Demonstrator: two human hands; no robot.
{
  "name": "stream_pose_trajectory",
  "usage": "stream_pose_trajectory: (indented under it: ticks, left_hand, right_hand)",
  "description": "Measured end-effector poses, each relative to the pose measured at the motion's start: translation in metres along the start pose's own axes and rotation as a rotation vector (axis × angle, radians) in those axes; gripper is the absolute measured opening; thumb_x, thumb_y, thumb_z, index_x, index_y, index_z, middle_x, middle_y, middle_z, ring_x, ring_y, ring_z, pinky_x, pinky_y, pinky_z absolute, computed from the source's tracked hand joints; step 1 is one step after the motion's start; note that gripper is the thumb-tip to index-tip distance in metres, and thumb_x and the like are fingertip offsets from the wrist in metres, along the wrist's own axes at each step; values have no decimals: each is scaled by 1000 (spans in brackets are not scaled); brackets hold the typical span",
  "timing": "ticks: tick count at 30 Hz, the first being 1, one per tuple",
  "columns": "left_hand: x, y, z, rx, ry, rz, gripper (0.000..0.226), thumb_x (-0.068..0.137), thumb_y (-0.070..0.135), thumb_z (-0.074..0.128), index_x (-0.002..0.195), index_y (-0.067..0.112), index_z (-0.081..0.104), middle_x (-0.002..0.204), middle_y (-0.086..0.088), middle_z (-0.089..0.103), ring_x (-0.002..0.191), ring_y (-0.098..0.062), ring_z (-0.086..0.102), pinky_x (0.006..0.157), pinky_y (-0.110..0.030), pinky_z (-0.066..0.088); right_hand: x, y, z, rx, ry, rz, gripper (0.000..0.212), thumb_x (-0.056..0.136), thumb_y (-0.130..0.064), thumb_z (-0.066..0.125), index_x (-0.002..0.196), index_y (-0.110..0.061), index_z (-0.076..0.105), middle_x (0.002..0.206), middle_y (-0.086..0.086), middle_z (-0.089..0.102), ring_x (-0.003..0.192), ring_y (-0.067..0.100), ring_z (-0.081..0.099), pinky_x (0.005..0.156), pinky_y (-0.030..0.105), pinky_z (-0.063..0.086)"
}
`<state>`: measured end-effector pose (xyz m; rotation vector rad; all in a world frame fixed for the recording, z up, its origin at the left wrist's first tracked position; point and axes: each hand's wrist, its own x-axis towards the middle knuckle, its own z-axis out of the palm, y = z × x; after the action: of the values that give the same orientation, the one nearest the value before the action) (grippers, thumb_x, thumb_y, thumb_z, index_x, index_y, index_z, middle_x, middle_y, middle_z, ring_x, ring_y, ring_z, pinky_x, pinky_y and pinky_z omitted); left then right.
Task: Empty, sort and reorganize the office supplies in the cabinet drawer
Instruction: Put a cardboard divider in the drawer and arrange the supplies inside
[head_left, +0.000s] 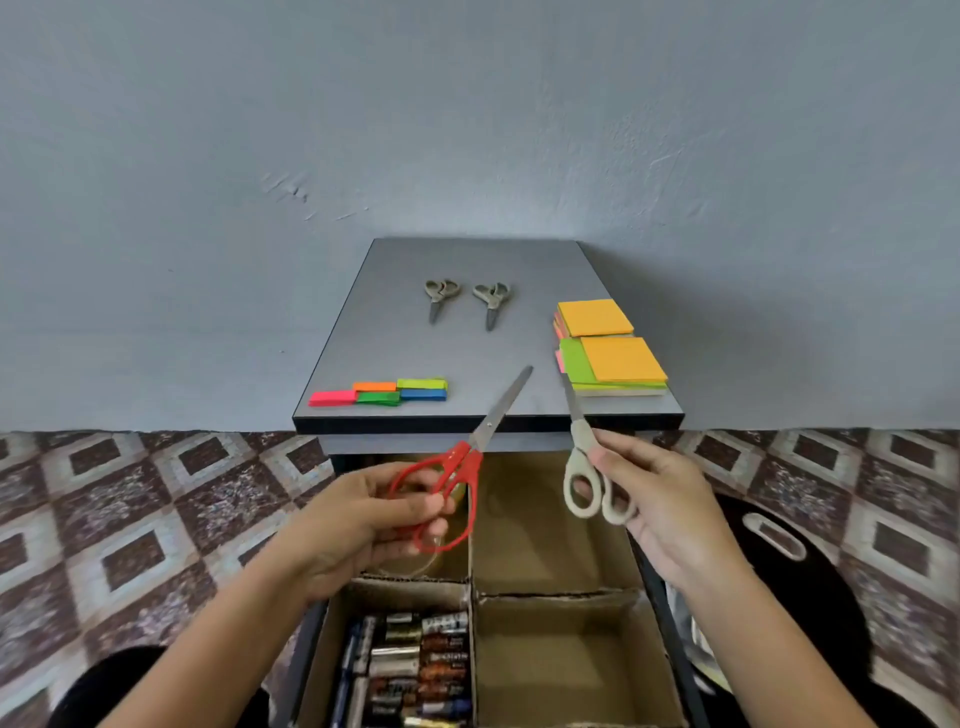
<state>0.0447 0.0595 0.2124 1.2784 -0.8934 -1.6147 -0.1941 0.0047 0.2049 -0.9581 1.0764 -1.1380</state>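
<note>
My left hand (358, 519) grips red-handled scissors (470, 457) by the handles, blades pointing up and to the right over the cabinet's front edge. My right hand (660, 499) holds beige-handled scissors (584, 457), blade tip pointing up toward the sticky notes. Both hover above the open drawer (550, 597), which has cardboard dividers. Its near left compartment holds several batteries (415, 670). The two right compartments look bare. Under my left hand a clear round object lies partly hidden in the far left compartment.
On the grey cabinet top (488, 353) lie two small grey scissors (441, 299) (492, 302), a row of coloured flag strips (379, 394) at the front left, and two stacks of sticky notes (608, 343) at the right. Patterned floor tiles lie on both sides.
</note>
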Motion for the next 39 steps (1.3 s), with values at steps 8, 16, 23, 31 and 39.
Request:
stream_pose_trajectory:
  ticks: [8, 16, 23, 31, 39]
  left_hand:
    - [19, -59, 12, 56, 34, -195, 25, 80, -1, 67, 103, 5, 59, 80, -12, 70, 64, -15, 67, 49, -18, 51]
    - [79, -69, 52, 214, 59, -189, 18, 84, -2, 64, 94, 10, 55, 82, -7, 67, 62, -10, 65, 47, -16, 49]
    - [127, -68, 79, 367, 57, -268, 14, 85, -7, 60, 86, 5, 53, 83, -12, 61, 69, -17, 62, 72, -31, 57]
    - [142, -95, 79, 735, 67, -354, 10, 85, -1, 64, 86, 5, 56, 88, -12, 59, 79, -21, 60, 65, -29, 56]
    - [143, -113, 78, 1212, 121, -127, 37, 86, 15, 59, 121, 6, 50, 117, -15, 54, 104, -29, 57, 85, -33, 48]
  right_hand:
    - [-39, 68, -29, -111, 188, 112, 21, 87, -7, 62, 107, -11, 69, 93, 7, 73, 91, 23, 67, 83, 38, 51]
    - [-34, 100, -35, -69, 292, 85, 26, 87, -5, 62, 112, -8, 66, 97, 8, 71, 93, 25, 66, 88, 42, 50]
    - [-37, 117, -40, 72, 297, 130, 23, 88, -1, 60, 110, -7, 65, 88, 8, 71, 86, 24, 63, 83, 38, 50]
    - [-36, 124, -43, 64, 283, 118, 22, 88, -3, 60, 108, -11, 67, 92, 9, 72, 87, 23, 64, 81, 36, 50]
    - [-36, 125, -43, 50, 274, 115, 22, 89, -4, 60, 108, -13, 66, 90, 7, 72, 81, 19, 63, 69, 27, 47]
